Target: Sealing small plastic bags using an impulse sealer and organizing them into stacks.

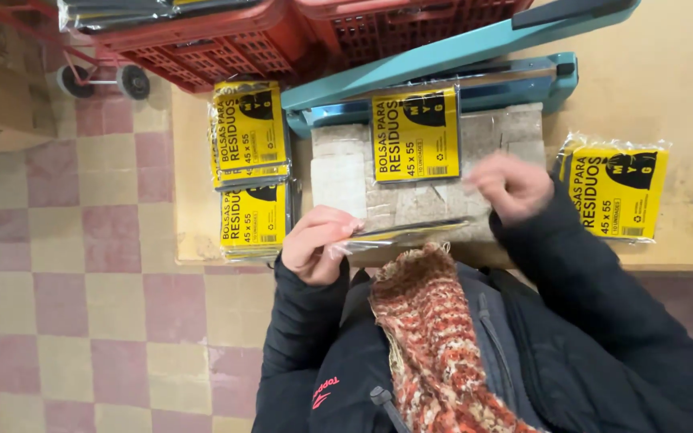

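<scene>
In front of the sealer point(475, 60) we've got our left hand point(314, 244) pinching the end of a flat pack point(411, 233) — thumb and fingers closed on it, held edge-on. Our right hand point(511, 186) is blurred just right of it, so we can't tell its grip. Another pack point(415, 134) lies under the sealer's arm — a stack point(250, 168) sits left of it, one more point(615, 191) right.

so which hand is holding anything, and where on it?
Left hand pinches a flat packet by its left end, in clear wrapping. Right hand is blurred above the pad; it appears to hold nothing.
</scene>
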